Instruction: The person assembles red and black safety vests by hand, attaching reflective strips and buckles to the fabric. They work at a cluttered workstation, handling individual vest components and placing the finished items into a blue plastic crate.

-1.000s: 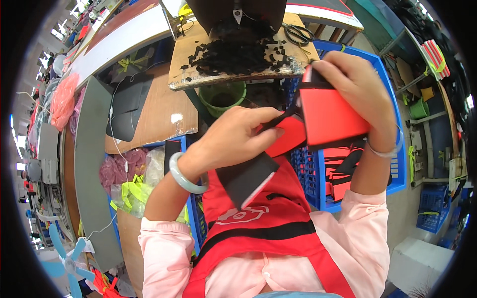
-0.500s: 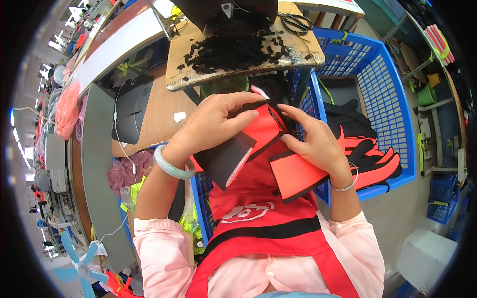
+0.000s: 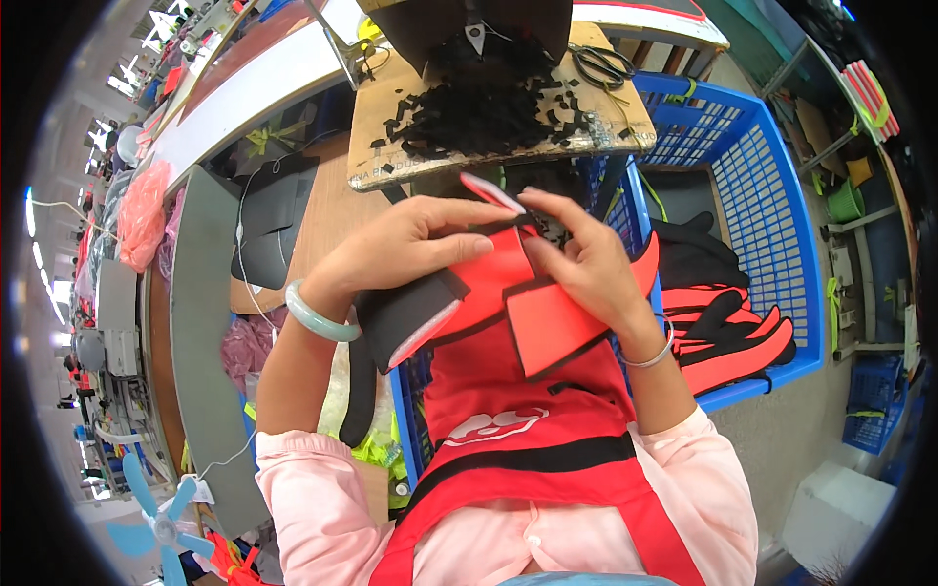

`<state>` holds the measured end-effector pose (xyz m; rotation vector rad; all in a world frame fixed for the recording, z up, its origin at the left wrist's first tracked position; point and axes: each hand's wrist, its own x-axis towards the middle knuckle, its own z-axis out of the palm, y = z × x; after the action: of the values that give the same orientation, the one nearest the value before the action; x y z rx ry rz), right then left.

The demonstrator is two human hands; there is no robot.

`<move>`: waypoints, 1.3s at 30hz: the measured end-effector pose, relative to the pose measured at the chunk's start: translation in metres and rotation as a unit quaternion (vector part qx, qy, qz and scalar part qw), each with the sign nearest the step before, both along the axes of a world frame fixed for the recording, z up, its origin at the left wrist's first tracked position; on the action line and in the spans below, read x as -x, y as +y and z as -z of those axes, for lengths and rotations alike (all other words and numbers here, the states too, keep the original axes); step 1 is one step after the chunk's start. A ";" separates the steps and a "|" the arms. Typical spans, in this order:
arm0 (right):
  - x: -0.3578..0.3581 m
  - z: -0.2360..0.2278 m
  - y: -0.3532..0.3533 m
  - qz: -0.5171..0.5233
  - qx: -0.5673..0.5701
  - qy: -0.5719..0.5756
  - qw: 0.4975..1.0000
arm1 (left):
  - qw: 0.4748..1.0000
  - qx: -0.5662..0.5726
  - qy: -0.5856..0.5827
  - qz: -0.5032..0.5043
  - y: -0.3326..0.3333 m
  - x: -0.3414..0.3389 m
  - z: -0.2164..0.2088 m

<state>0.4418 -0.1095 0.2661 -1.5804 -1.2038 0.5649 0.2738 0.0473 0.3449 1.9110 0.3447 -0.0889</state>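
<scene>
In front of my red apron (image 3: 528,391) I hold a red-orange and black padded fabric piece (image 3: 486,269) in both hands. My left hand (image 3: 415,239) is closed on its left part, thumb on the orange face. Below that hand hangs a black flap with a pale pinkish edge. My right hand (image 3: 583,259) pinches the upper right edge with thumb and fingers. An orange flap with black edging hangs under the right hand. A narrow pink-and-white end sticks up between the hands. The fingers partly cover the gripped edges.
Ahead is a wooden board (image 3: 376,168) with a heap of black scraps (image 3: 474,112) and black-handled scissors (image 3: 601,66). At my right stands a blue plastic basket (image 3: 806,264) holding orange and black fabric pieces (image 3: 718,317). A grey panel (image 3: 205,342) and a blue fan (image 3: 164,527) are at left.
My left hand and the black flap have shifted slightly left and down. My right hand has turned, its fingers now up at the top edge. The orange flap has swung left.
</scene>
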 end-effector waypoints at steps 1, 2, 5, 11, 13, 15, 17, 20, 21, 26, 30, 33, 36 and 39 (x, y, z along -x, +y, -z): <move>0.005 0.000 0.001 -0.015 0.005 0.036 0.999 | 1.000 -0.009 -0.011 0.012 0.000 0.002 0.004; 0.009 0.000 0.003 -0.029 0.008 0.070 0.997 | 0.999 -0.018 -0.022 0.024 0.001 0.005 0.008; 0.005 0.013 0.014 -0.035 -0.006 0.089 0.995 | 0.999 0.022 -0.027 -0.041 -0.006 0.013 0.006; 0.007 -0.029 -0.008 0.038 -0.064 -0.146 0.986 | 0.994 -0.085 0.019 -0.065 0.009 0.035 -0.008; 0.005 -0.056 -0.015 0.047 -0.072 -0.205 0.975 | 0.993 -0.080 0.015 -0.090 0.009 0.038 -0.022; 0.000 -0.080 -0.015 0.058 -0.072 -0.270 0.958 | 0.989 -0.107 0.024 -0.095 0.008 0.032 -0.040; -0.011 -0.093 -0.006 0.072 -0.080 -0.341 0.934 | 0.970 -0.217 -0.050 -0.096 0.014 0.024 -0.039; -0.038 -0.096 0.027 0.059 -0.031 -0.405 0.912 | 0.962 -0.232 -0.074 -0.126 0.035 0.003 -0.031; -0.048 -0.090 0.040 0.050 -0.020 -0.413 0.909 | 0.970 -0.201 -0.071 -0.117 0.045 -0.006 -0.026; -0.090 -0.060 0.097 0.010 0.010 -0.389 0.921 | 0.977 -0.167 0.013 -0.135 0.096 -0.040 -0.003; -0.112 -0.050 0.128 -0.003 0.008 -0.385 0.923 | 0.982 -0.100 0.031 -0.155 0.130 -0.060 -0.001; -0.110 -0.057 0.146 0.008 0.113 -0.364 0.925 | 0.983 -0.068 0.044 -0.166 0.148 -0.067 0.001; -0.116 -0.059 0.157 -0.012 0.114 -0.369 0.922 | 0.978 -0.078 0.072 -0.178 0.162 -0.072 0.003; -0.127 -0.050 0.164 -0.012 0.083 -0.376 0.923 | 0.970 -0.120 0.090 -0.190 0.158 -0.080 -0.008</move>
<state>0.5692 0.0548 0.3163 -2.0144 -1.7719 0.0489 0.3537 0.2055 0.3534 2.0445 0.8721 0.0379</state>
